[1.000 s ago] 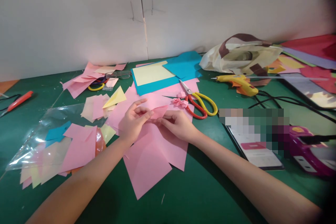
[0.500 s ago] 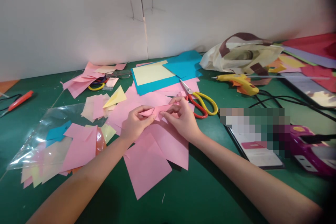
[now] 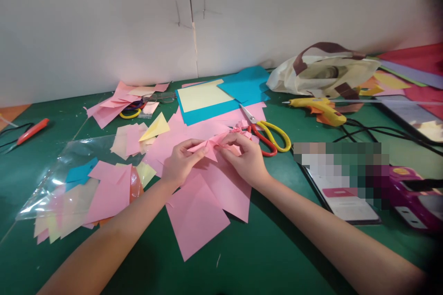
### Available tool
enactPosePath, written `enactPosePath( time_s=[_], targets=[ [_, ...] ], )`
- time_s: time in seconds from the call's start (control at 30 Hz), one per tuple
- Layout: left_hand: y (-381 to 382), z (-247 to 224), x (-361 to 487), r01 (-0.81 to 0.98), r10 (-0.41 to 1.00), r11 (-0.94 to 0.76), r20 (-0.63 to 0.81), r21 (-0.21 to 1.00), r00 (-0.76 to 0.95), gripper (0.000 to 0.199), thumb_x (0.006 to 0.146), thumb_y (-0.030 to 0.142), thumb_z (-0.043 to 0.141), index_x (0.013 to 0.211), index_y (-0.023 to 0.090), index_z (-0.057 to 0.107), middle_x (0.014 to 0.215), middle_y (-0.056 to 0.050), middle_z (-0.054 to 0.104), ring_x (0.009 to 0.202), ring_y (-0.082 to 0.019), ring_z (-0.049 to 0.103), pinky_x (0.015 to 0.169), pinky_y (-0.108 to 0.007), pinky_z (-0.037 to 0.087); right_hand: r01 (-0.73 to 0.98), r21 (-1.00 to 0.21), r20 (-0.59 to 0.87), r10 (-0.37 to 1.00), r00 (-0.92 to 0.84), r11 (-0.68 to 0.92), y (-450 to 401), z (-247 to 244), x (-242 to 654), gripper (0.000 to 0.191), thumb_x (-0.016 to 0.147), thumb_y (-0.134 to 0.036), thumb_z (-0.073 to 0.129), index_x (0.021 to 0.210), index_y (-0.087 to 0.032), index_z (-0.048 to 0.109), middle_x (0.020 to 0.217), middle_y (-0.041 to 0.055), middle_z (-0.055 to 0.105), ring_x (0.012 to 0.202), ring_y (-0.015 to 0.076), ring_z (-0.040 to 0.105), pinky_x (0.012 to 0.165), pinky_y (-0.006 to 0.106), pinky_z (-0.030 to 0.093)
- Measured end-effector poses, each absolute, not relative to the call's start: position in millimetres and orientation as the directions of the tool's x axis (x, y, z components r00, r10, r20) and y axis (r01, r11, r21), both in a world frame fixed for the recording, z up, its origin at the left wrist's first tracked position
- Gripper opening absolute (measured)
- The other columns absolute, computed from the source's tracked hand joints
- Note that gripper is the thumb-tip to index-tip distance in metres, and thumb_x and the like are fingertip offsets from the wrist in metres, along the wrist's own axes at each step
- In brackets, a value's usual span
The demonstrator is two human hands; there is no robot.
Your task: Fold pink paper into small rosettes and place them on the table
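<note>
Between my hands is a small folded piece of pink paper, creased with points sticking out. My left hand pinches its left end between thumb and fingers. My right hand grips the other end, its fingertips partly covering the folds. Beneath both hands lie several pink paper sheets that overlap on the green table. Just beyond my right hand rest scissors with one red and one yellow handle, blades pointing away. A crumpled bit of pink paper sits beside them.
Blue and cream sheets lie behind the pink ones. To the left are a clear plastic bag with paper pieces and a red-handled tool. On the right are a yellow glue gun, a cloth bag, a phone and a purple power strip.
The pink paper's right part has been bent by my right hand, and a pointed flap now hangs down at its middle. Both hands keep their hold. The whole view has shifted slightly.
</note>
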State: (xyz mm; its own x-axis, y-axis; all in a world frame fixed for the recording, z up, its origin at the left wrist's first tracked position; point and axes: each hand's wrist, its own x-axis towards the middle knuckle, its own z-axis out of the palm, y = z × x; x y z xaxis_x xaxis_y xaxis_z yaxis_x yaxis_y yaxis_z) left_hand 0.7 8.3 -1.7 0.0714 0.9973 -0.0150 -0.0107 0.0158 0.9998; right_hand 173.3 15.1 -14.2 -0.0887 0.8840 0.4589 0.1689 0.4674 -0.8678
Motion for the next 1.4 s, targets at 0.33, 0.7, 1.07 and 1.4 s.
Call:
enactPosePath(
  time_s=[0.33, 0.7, 1.07, 1.4],
  targets=[
    [11, -6, -3, -0.001, 0.997, -0.053, 0.053, 0.999, 0.058, 0.011, 0.074, 0.029, 0.067, 0.071, 0.019, 0.068, 0.072, -0.001, 0.065, 0.072, -0.015, 0.059, 0.066, -0.025, 0.045, 0.101, -0.856, 0.455, 0.833, -0.315, 0.506, 15, -12, 174, 0.035, 0.074, -0.001, 0.047, 0.083, -0.023, 0.072, 0.074, 0.001, 0.067, 0.071, 0.0143, 0.064, 0.066, 0.028, 0.051],
    [8, 0, -1, 0.078, 0.997, -0.051, 0.046, 0.996, 0.067, 0.015, 0.069, 0.033, 0.073, 0.071, 0.019, 0.07, 0.072, -0.002, 0.068, 0.071, -0.016, 0.062, 0.067, -0.026, 0.048, -0.002, -0.934, 0.329, 0.854, -0.403, 0.358, 14, -7, 172, 0.019, 0.078, -0.007, 0.049, 0.07, -0.017, 0.063, 0.068, 0.0004, 0.064, 0.061, 0.0102, 0.059, 0.058, 0.023, 0.047],
    [5, 5, 1, 0.098, 0.998, 0.017, -0.023, 0.995, 0.051, 0.02, 0.066, 0.037, 0.074, 0.07, 0.018, 0.07, 0.066, -0.002, 0.067, 0.06, -0.016, 0.062, 0.056, -0.028, 0.051, 0.087, -0.913, 0.325, 0.839, -0.437, 0.399, 12, -4, 172, 0.023, 0.071, -0.003, 0.044, 0.069, -0.018, 0.06, 0.068, -0.0003, 0.063, 0.06, 0.0104, 0.056, 0.057, 0.023, 0.044],
    [4, 7, 2, 0.168, 0.997, -0.049, 0.039, 0.984, 0.064, 0.012, 0.07, 0.03, 0.071, 0.07, 0.018, 0.071, 0.071, -0.003, 0.07, 0.068, -0.016, 0.064, 0.065, -0.028, 0.052, 0.008, -0.949, 0.298, 0.901, -0.315, 0.316, 10, -7, 172, 0.025, 0.083, -0.024, 0.055, 0.074, -0.024, 0.032, 0.054, -0.0095, 0.039, 0.045, 0.008, 0.039, 0.045, 0.021, 0.031]
  ],
)
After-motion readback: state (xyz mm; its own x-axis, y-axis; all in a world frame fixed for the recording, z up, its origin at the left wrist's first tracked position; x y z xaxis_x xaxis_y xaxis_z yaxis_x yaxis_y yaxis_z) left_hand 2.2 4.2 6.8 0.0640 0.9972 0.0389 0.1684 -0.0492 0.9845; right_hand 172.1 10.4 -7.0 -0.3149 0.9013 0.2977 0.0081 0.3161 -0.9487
